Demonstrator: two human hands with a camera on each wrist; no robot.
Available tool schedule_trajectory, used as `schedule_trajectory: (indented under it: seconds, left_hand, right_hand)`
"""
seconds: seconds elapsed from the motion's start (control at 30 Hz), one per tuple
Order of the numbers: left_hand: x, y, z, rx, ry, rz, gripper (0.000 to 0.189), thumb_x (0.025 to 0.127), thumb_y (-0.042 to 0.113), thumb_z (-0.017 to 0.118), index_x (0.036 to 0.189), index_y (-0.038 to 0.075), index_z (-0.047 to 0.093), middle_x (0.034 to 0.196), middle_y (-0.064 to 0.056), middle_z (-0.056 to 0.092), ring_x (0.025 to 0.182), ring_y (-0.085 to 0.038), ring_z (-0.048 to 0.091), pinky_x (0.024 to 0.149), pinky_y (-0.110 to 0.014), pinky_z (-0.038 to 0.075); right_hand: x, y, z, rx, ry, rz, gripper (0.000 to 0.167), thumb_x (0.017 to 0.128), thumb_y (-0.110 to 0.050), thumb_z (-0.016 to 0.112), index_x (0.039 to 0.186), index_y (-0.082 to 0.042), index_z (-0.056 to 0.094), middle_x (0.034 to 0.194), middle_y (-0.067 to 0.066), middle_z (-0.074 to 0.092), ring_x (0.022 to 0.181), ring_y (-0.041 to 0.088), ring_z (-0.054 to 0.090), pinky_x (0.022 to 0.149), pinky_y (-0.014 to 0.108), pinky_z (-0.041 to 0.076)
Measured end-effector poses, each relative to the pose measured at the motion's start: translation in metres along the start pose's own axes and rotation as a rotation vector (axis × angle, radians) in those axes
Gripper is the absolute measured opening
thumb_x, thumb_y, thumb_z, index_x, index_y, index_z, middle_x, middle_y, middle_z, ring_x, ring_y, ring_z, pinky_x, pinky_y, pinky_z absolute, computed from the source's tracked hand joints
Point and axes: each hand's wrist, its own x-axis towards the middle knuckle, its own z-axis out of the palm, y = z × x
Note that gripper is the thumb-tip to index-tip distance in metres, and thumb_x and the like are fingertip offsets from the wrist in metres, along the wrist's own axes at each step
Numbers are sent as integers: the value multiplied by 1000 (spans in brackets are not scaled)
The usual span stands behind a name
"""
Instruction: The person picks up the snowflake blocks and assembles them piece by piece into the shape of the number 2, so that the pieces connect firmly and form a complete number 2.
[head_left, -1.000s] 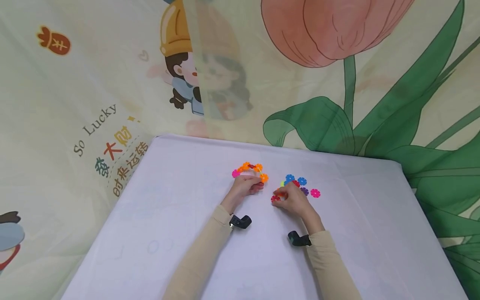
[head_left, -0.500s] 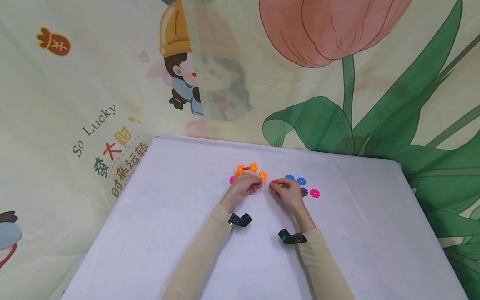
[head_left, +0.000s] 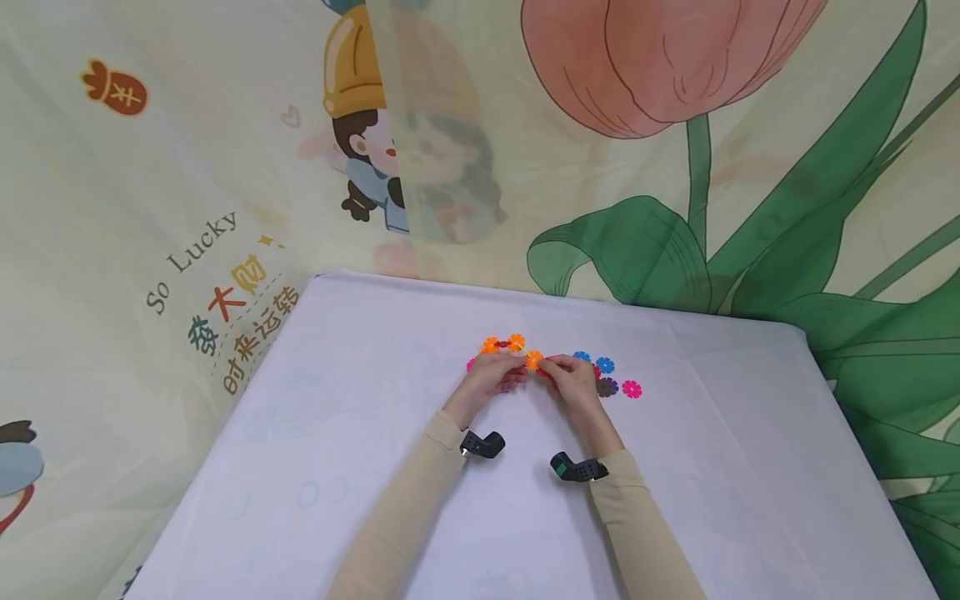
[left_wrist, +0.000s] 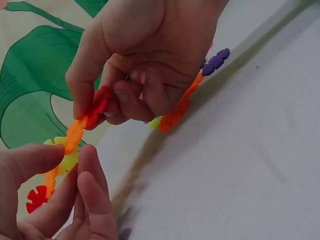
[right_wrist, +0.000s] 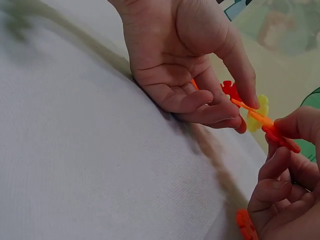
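Observation:
An orange snowflake disc stands between both hands at the end of a chain of linked plastic discs. My left hand pinches it between thumb and fingers. With thumb and finger my right hand pinches a red snowflake disc, which touches the orange one edge to edge. How deep their slots meet cannot be told. A yellow disc joins the held orange disc to the rest of the chain, where another orange disc shows. Behind my left hand, part of the chain is hidden.
Right of my right hand lie loose discs: blue, pink and purple, with orange ones partly under that hand. A white cloth covers the table. Behind its far edge hangs a printed curtain.
My right hand has lifted the red disc from beside the loose pieces and brought it left to the orange disc. My left hand keeps its grip, and the chain has shifted slightly.

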Motion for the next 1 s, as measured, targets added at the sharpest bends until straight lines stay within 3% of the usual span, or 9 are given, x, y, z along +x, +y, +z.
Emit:
schedule_trajectory:
  seconds: [0.2,0.33,0.43,0.53,0.8,0.9,1.0]
  left_hand:
    - [-2,-1,1,-175,44,-28,38,96,28,66,123,1,65,108,-12,71,93,-19,71,87,-28,54]
    - [-2,-2,4,-381,15,-9,41,98,24,63,130,-1,58,125,-17,63,111,-26,63,100,-36,48]
    - [0,-4,6,-550,2,-7,35,98,17,62,128,0,57,127,-17,59,114,-27,59,104,-37,44]
    - [3,-6,6,-642,3,10,23,99,13,61,118,2,58,119,-13,60,107,-23,59,104,-35,45]
    - [8,-7,11,-675,87,67,6,98,9,60,99,5,64,99,-6,66,88,-16,64,82,-26,53]
    - [7,-8,13,-654,79,82,6,98,8,59,97,5,64,95,-6,66,85,-16,63,84,-28,53]
    - [5,-9,14,-587,30,76,7,98,6,56,99,3,62,96,-7,65,86,-17,63,92,-32,51]
  right_hand:
    - [0,2,-2,5,-13,-28,25,94,-22,67,107,-1,71,107,11,64,90,21,54,70,16,50]
    - [-1,3,-3,16,-25,-41,24,95,-21,67,106,0,71,105,11,64,84,20,55,68,17,50]
    - [-2,2,-2,41,-35,-42,24,94,-21,68,107,0,71,104,10,64,82,19,55,68,17,50]
    - [-3,2,-2,60,-40,-52,26,93,-23,70,108,-1,70,102,8,65,79,18,55,67,17,50]
    - [-7,7,0,139,-10,-107,26,92,-19,72,109,0,69,90,7,71,73,16,64,69,21,55]
    - [-7,8,1,170,-1,-113,24,93,-17,71,108,1,68,88,7,72,71,15,66,68,22,56]
    - [-6,8,1,175,21,-107,22,93,-15,69,108,2,68,87,6,71,69,15,65,66,21,55]
